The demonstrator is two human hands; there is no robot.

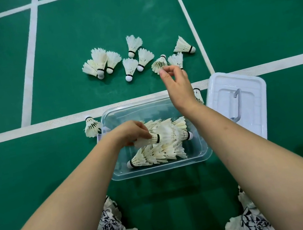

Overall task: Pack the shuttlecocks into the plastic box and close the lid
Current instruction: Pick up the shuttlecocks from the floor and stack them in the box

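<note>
My left hand (131, 133) pinches a white feather shuttlecock (147, 141) by its skirt, low over the clear rectangular plastic box (161, 169), which sits on the green court floor (91, 24) just in front of me. The shuttlecock's cork end points right, into the open skirt of the upper nested row (173, 132). A second nested row (153, 157) lies nearer me with its cork to the left.

To do this well, I think I should keep the shuttlecock in line with the row and slide it home gently. Holding close to the black band should stop the feathers bending or splaying.

My right hand (178, 86) is stretched to the far side, fingers loosely curled with nothing in them. Its thumb tip is right at the skirt of one of the loose white shuttlecocks (130, 66) scattered there. I'd do better to take that one by the cork than by the feather tips.

The clear plastic lid (220, 87) lies off, on the floor just right of the box.
</note>
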